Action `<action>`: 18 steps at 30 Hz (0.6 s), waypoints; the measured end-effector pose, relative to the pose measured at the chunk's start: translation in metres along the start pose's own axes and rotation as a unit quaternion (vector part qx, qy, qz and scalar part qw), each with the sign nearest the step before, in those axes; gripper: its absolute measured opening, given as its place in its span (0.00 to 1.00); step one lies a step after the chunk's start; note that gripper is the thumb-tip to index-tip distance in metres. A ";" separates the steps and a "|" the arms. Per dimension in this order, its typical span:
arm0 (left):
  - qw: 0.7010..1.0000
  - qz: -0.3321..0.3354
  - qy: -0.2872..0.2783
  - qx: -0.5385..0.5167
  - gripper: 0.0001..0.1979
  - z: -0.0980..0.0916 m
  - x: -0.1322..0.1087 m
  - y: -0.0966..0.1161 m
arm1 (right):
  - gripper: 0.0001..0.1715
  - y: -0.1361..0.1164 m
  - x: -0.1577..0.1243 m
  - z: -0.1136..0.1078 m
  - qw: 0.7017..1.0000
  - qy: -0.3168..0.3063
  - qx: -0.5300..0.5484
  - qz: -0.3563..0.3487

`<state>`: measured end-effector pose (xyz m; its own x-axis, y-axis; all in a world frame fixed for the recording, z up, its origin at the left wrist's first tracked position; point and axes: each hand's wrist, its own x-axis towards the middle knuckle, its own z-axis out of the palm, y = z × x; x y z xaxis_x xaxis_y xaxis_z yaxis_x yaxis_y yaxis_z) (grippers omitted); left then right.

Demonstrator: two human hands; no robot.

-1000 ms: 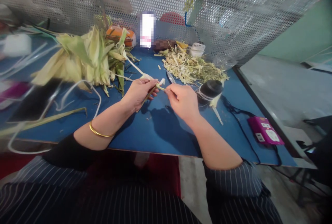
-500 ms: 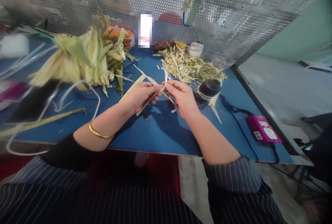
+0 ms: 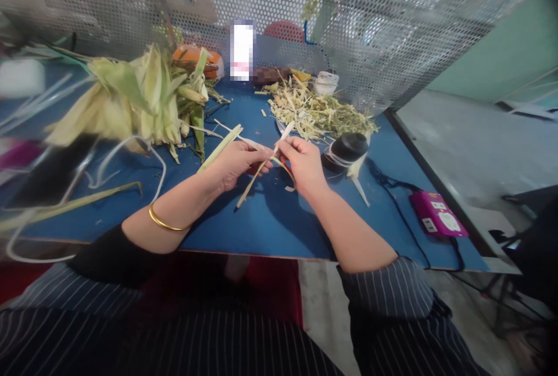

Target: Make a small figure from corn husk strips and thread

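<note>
My left hand (image 3: 239, 164) pinches pale strips of husk (image 3: 250, 185) that cross between my two hands above the blue table. Close beside it, my right hand (image 3: 300, 161) grips the crossing strips with thumb and forefinger. One strip points down to the left, and another curls below my right fingers. Something red, partly hidden, shows by my right hand. A green husk piece (image 3: 221, 146) lies just behind my left hand. To the right of my right hand is a black spool (image 3: 346, 150) with pale cord around it.
A large bundle of husks (image 3: 152, 94) is at the back left, near an orange pack (image 3: 196, 59). Husk scraps (image 3: 316, 110) are heaped at the back. A magenta power box (image 3: 438, 214) with black cables sits at the right of the blue table (image 3: 261, 233).
The strips between my hands have shifted: the upper end now leans right, and the lower one reaches further down. My hands stay close together.
</note>
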<state>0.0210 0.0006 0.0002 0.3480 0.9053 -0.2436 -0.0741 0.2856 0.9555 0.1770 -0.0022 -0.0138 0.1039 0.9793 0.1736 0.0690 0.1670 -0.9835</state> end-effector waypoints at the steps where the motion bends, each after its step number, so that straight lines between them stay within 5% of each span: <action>1: 1.000 -0.001 0.005 -0.012 0.11 -0.001 0.001 0.000 | 0.11 -0.001 0.002 -0.002 1.000 -0.009 -0.004 0.003; 8: 0.995 0.029 0.074 -0.055 0.09 -0.004 0.007 0.000 | 0.13 -0.003 0.007 -0.012 0.982 -0.114 -0.150 -0.027; 14: 0.984 0.059 0.118 -0.119 0.10 0.000 0.007 0.001 | 0.10 -0.011 -0.003 -0.011 0.921 0.050 -0.306 -0.234; 18: 0.980 0.092 0.064 -0.166 0.13 0.003 0.008 -0.002 | 0.13 -0.014 -0.008 -0.006 0.932 -0.012 -0.308 -0.192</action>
<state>0.0269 0.0062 -0.0032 0.1824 0.9770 -0.1107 -0.4316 0.1807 0.8838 0.1809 -0.0134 -0.0011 -0.0670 0.8640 0.4991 0.6538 0.4159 -0.6321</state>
